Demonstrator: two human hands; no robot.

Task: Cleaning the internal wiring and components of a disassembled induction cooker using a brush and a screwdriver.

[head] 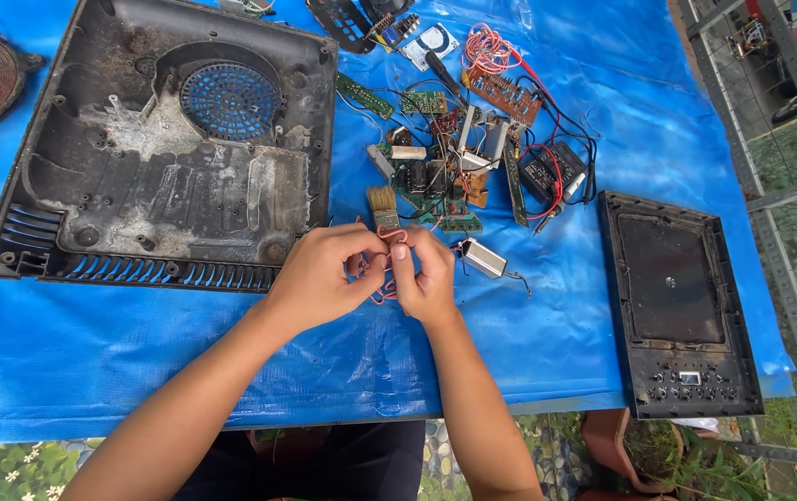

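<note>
Over the blue tarp (pixel 139 353), left hand (pixel 319 278) and right hand (pixel 426 278) pinch a red wire (pixel 382 293) between them.

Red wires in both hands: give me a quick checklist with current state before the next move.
1. Both hands on the wires: left hand and right hand pinch the red wires together. Ok.
2. Wire ends visible: hidden by the fingers. Cannot tell.
3. Paintbrush out of the way: it lies right beside the fingertips, bristles pointing away. Not ok.
4. Small silver box apart from the hands: lies just right of the right hand, not touching. Ok.
5. Pile of circuit boards tidy: boards and cables tangled together. Not ok.
6. Black housing stable: lies flat on the blue tarp. Ok.
</note>
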